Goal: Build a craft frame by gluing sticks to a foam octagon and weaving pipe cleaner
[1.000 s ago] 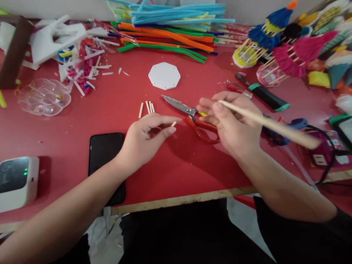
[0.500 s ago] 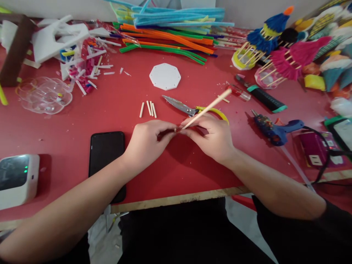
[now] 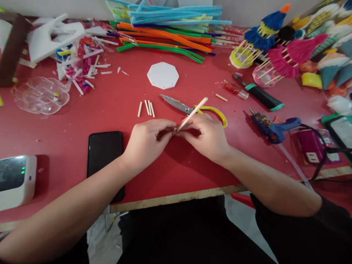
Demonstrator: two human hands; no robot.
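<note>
My right hand (image 3: 210, 135) is closed in a pinch on a thin wooden stick (image 3: 193, 113), which slants up and to the right from the fingertips. My left hand (image 3: 148, 141) is also pinched, its fingertips meeting those of the right. A tiny pale end shows between the left fingers, but what they hold is mostly hidden. Just beyond the hands lie scissors (image 3: 177, 103) with yellow handles, partly covered by the right hand. Several short cut stick pieces (image 3: 150, 108) rest to the left of the blades. Farther back is a white octagonal plate (image 3: 163, 75) with small holes near its edge.
A black phone (image 3: 105, 150) lies by my left forearm, and a white device (image 3: 27, 183) stands farther left. On the right are a cutter knife (image 3: 265, 97), a blue glue gun (image 3: 271, 126) and its cable. Pipe cleaners (image 3: 170, 35) and foam scraps (image 3: 56, 38) line the back.
The stick's far end has swung left and slightly down, so the stick looks shorter. Both hands stay pinched together. The whole view has shifted slightly.
</note>
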